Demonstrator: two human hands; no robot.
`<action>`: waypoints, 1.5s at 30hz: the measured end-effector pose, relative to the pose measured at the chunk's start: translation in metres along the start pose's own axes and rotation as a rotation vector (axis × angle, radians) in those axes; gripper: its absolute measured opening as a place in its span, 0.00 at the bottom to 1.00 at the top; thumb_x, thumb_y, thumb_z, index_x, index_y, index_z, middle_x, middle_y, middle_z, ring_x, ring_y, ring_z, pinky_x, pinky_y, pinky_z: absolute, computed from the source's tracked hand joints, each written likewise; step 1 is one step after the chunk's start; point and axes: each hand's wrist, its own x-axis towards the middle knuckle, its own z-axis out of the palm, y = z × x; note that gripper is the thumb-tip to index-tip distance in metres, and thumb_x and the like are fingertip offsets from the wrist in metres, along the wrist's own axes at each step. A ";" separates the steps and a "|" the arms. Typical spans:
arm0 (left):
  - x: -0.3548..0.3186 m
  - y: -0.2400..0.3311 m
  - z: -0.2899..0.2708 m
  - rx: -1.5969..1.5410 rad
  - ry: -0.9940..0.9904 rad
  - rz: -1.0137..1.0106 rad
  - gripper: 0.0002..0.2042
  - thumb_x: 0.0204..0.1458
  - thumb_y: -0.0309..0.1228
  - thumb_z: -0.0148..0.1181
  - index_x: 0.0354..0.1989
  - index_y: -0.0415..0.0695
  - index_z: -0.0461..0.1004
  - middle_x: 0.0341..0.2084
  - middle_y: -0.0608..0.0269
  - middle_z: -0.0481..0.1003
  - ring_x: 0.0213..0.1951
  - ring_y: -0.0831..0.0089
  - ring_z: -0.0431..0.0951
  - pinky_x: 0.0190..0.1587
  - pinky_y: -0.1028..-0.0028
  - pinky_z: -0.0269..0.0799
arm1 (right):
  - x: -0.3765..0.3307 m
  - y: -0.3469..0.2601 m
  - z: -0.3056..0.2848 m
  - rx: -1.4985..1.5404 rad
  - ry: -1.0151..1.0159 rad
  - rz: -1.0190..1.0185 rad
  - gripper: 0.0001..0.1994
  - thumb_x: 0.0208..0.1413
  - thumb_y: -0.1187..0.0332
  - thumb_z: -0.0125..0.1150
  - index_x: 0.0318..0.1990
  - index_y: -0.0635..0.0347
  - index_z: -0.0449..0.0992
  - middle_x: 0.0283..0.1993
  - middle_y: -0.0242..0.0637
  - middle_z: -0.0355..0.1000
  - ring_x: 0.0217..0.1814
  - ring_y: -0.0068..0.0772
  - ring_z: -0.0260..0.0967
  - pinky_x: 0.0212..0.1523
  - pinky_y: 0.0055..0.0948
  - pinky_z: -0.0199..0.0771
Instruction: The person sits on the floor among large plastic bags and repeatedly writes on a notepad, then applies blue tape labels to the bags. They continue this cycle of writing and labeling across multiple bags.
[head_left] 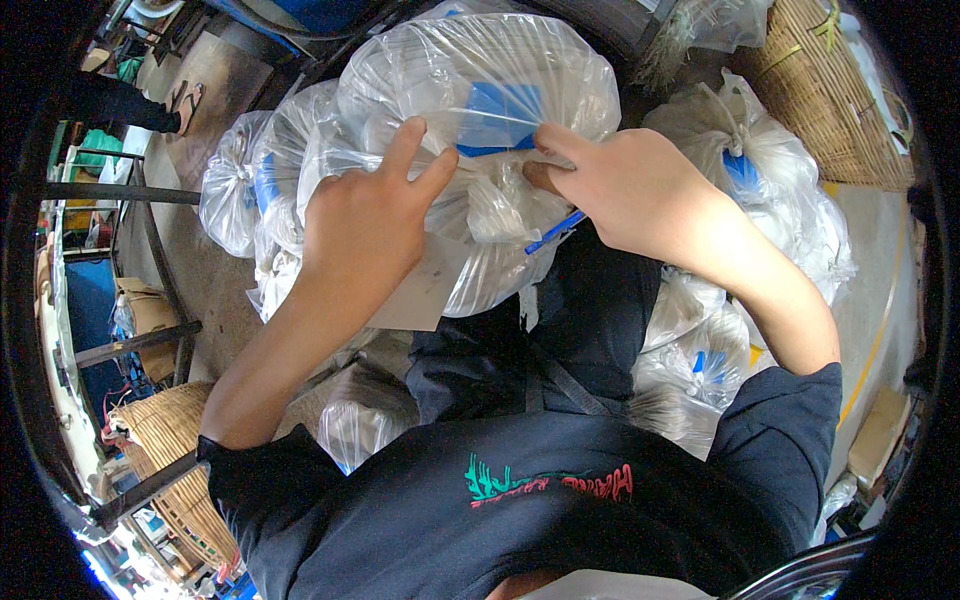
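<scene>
A large clear plastic bag (400, 70) stands bulging in front of me, its gathered top (497, 210) bunched toward my lap. Over its near side is my left hand (365, 205), index finger and thumb spread, the other fingers curled. A white sheet of paper (425, 290) sticks out from under that palm, seemingly held by the curled fingers. My right hand (625, 185) has its thumb and index finger close together at the bag's plastic. From beneath its folded fingers juts a blue pen (553, 233). A blue piece (505, 105) shows through the bag between my hands.
More filled clear bags stand left (232, 185) and right (745, 140) of the big one. Woven baskets stand at the far right (825, 100) and lower left (175, 420). Dark metal rails (120, 192) run along the left. At upper left are a person's sandalled feet (187, 105).
</scene>
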 end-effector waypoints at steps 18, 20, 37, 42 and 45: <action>0.011 0.005 -0.006 -0.004 0.070 -0.008 0.23 0.47 0.27 0.63 0.54 0.57 0.77 0.69 0.63 0.65 0.25 0.60 0.83 0.30 0.63 0.81 | 0.008 -0.009 0.010 0.022 0.127 0.114 0.12 0.63 0.66 0.57 0.48 0.56 0.83 0.65 0.45 0.71 0.31 0.48 0.82 0.30 0.45 0.84; 0.013 0.005 -0.006 0.006 0.112 0.010 0.21 0.44 0.28 0.65 0.50 0.53 0.79 0.67 0.59 0.67 0.24 0.62 0.83 0.29 0.66 0.80 | 0.009 -0.009 0.012 0.019 0.176 0.095 0.13 0.66 0.64 0.54 0.49 0.56 0.84 0.67 0.45 0.70 0.30 0.47 0.82 0.29 0.45 0.84; 0.027 -0.006 0.009 0.012 0.084 0.201 0.32 0.48 0.28 0.63 0.66 0.58 0.70 0.65 0.70 0.70 0.27 0.61 0.84 0.33 0.63 0.83 | 0.016 0.013 0.028 -0.109 0.193 -0.098 0.18 0.63 0.66 0.55 0.59 0.47 0.79 0.62 0.37 0.74 0.27 0.43 0.80 0.26 0.40 0.81; 0.048 -0.015 0.005 0.111 0.147 0.123 0.22 0.49 0.27 0.62 0.56 0.53 0.73 0.58 0.70 0.73 0.25 0.63 0.84 0.31 0.67 0.81 | 0.014 0.025 0.029 -0.171 0.188 -0.079 0.20 0.55 0.70 0.60 0.57 0.51 0.78 0.57 0.34 0.72 0.27 0.39 0.78 0.27 0.38 0.78; 0.057 -0.019 -0.001 0.147 0.224 0.173 0.20 0.49 0.27 0.63 0.52 0.55 0.73 0.59 0.71 0.73 0.26 0.64 0.84 0.30 0.67 0.81 | 0.012 0.027 0.026 -0.128 0.135 -0.017 0.20 0.56 0.70 0.59 0.58 0.50 0.77 0.55 0.34 0.72 0.27 0.39 0.78 0.27 0.39 0.78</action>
